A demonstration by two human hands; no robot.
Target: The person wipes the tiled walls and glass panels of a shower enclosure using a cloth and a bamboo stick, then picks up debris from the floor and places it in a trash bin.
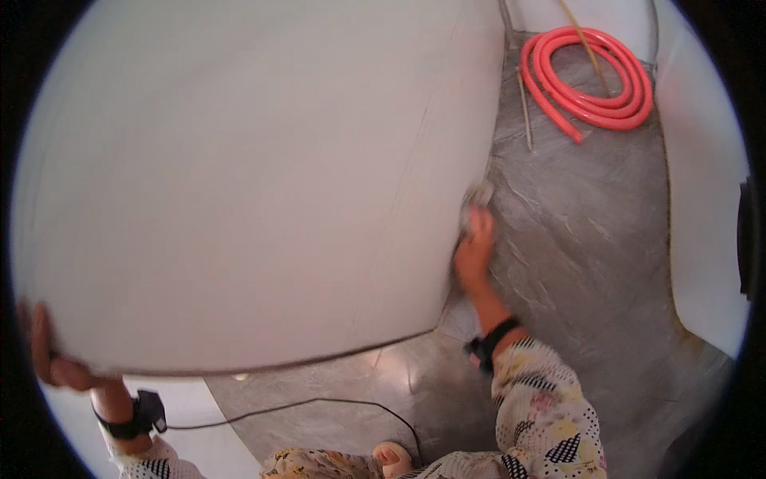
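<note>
A large white flat panel point(263, 199) fills the left and middle of the head view, with a thin dark edge along its near side. At its near left corner my left hand point(60, 363) is closed round the edge, the fingers lying up over the white face. Beside the panel's right edge, my right hand point(475, 247) is closed on a pale, cloth-like piece point(480, 193). Motion blurs that piece, so its exact kind is hard to make out. It seems to touch the panel's side. Each wrist wears a black strap with a small device.
Grey stone-look floor point(574, 239) lies to the right. A coiled red hose point(618, 122) rests far right, with a thin yellow stick point(590, 49) across it and a pale rod point(524, 108) beside it. A white wall point(702, 199) bounds the right. A black cable point(319, 399) hangs near my foot point(392, 459).
</note>
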